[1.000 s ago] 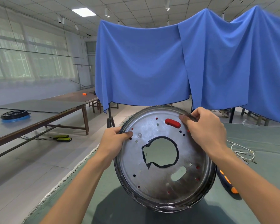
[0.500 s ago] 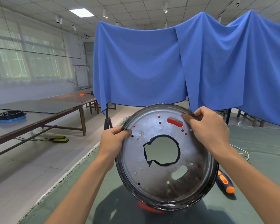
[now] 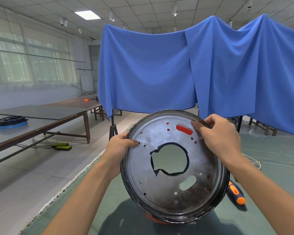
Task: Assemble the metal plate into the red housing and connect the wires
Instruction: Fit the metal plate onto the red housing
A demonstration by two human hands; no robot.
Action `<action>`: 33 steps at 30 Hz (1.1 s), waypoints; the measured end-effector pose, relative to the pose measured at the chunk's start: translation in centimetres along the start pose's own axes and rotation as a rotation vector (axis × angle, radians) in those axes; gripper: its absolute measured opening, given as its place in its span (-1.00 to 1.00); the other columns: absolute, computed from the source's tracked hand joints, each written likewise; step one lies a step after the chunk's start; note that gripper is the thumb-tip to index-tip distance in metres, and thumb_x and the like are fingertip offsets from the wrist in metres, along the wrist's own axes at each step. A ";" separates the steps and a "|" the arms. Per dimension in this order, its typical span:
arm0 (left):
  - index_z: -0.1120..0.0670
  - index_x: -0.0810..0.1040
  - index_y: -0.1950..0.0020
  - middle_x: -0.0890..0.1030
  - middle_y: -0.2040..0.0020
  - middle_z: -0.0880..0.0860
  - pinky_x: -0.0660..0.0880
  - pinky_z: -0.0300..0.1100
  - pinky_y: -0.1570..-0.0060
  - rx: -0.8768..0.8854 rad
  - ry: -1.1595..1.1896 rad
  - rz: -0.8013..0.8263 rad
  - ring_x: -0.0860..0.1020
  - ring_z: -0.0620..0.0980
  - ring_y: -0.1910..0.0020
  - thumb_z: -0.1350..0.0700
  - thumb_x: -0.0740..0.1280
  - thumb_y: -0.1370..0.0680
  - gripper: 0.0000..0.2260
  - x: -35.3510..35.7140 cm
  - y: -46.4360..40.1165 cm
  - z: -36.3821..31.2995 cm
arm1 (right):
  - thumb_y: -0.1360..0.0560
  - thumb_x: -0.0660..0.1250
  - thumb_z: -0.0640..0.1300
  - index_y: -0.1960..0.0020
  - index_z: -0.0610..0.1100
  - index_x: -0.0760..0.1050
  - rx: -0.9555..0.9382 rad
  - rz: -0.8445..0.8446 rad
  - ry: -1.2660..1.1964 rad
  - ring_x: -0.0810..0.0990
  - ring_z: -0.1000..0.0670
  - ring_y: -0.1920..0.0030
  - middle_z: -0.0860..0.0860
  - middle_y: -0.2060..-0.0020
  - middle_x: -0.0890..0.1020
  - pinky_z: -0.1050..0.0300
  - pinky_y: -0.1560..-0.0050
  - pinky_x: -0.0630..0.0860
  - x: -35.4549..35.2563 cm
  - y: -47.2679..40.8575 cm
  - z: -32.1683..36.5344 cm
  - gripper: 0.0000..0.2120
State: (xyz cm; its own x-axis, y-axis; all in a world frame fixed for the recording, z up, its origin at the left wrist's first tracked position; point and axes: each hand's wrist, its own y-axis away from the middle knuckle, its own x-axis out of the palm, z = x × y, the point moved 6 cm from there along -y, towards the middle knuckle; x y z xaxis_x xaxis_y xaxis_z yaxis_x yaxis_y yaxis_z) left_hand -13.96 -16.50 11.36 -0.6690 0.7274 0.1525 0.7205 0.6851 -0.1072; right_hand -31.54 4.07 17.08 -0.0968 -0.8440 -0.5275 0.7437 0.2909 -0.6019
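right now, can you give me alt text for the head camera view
Two hands hold a round metal plate tilted up over a green-covered table, left hand on its left edge, right hand on its upper right rim. Red housing peeks out beneath, an orange-and-blue screwdriver lies to the right, and blue cloth hangs behind.

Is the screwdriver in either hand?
No: the screwdriver lies on the green mat, while both hands grip the metal plate.

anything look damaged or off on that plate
Yes: the metal plate's big central hole has a ragged edge, with a dark lining peeling into a loose flap at its lower left. The other holes look clean.
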 end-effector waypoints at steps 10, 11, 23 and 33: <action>0.11 0.57 -0.03 0.65 0.02 0.15 0.59 0.03 0.06 0.104 -0.095 -0.088 0.63 0.14 0.08 0.37 0.38 -0.43 -0.76 -0.4 0.3 -0.2 | -0.48 0.33 0.17 0.19 -0.03 0.46 0.015 -0.008 0.021 0.48 -0.05 0.20 0.10 0.27 0.56 0.13 0.30 0.24 -0.4 0.6 -0.4 -0.73; 0.07 0.57 -0.03 0.64 0.01 0.13 0.60 -0.01 0.08 0.108 -0.105 -0.092 0.62 0.13 0.07 0.36 0.38 -0.43 -0.74 -0.4 0.3 -0.1 | -0.49 0.33 0.17 0.18 -0.02 0.46 0.009 -0.008 0.025 0.47 -0.03 0.22 0.10 0.28 0.55 0.16 0.34 0.23 -0.5 0.6 -0.4 -0.74; -0.03 0.68 0.02 0.69 0.07 -0.09 0.44 -0.21 0.12 0.227 -0.109 -0.140 0.62 -0.22 0.11 -0.09 0.15 -0.62 -0.68 -0.2 1.2 0.5 | -0.44 0.35 0.21 0.24 -0.04 0.47 0.054 0.021 -0.007 0.52 -0.06 0.22 0.07 0.31 0.60 0.10 0.29 0.31 0.8 0.7 -3.0 -0.67; 0.02 0.61 -0.08 0.63 0.15 0.06 0.53 -0.20 0.37 0.163 -0.033 -0.139 0.55 -0.02 0.26 0.13 0.33 -0.55 -0.87 -0.5 0.9 1.6 | -0.32 0.47 0.20 0.40 -0.09 0.45 -0.081 0.106 -0.179 0.51 0.00 0.39 0.04 0.51 0.58 0.10 0.39 0.36 2.2 1.1 -4.4 -0.59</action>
State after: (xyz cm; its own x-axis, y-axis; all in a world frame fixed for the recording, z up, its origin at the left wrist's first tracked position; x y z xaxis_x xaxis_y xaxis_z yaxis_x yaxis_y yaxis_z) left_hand -13.28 -16.25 9.58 -0.7674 0.6245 0.1452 0.5836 0.7741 -0.2452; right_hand -33.82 4.47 12.62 0.1033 -0.8710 -0.4803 0.6871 0.4116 -0.5987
